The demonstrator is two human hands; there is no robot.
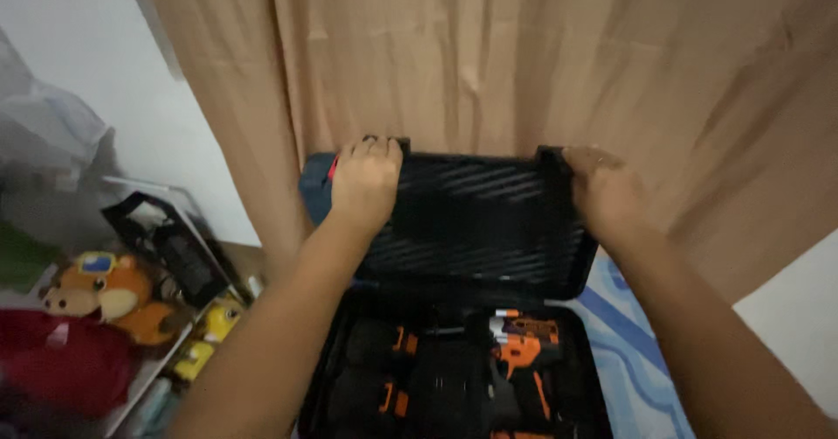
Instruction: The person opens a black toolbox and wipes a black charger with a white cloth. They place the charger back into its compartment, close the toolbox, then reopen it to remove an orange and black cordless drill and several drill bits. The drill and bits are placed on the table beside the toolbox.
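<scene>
Tan curtain hangs across the whole background, with a pale wall showing at the left and a strip of it low on the right. Below the curtain a black tool case lies open on a blue and white patterned cloth, its ribbed lid standing up toward the curtain. Both hands hold the top edge of that lid: the left hand is curled over the upper left corner with the fingers folded over the rim, and the right hand grips the upper right corner in the same way, so the two are set well apart, one at each end of the lid. In the tray of the case sits an orange and black cordless drill, and left of it lie dark pieces with orange clips in their own recesses. Off to the left, on a cluttered shelf, a stuffed orange toy rests beside a red bundle, a small yellow toy and a black pouch.
</scene>
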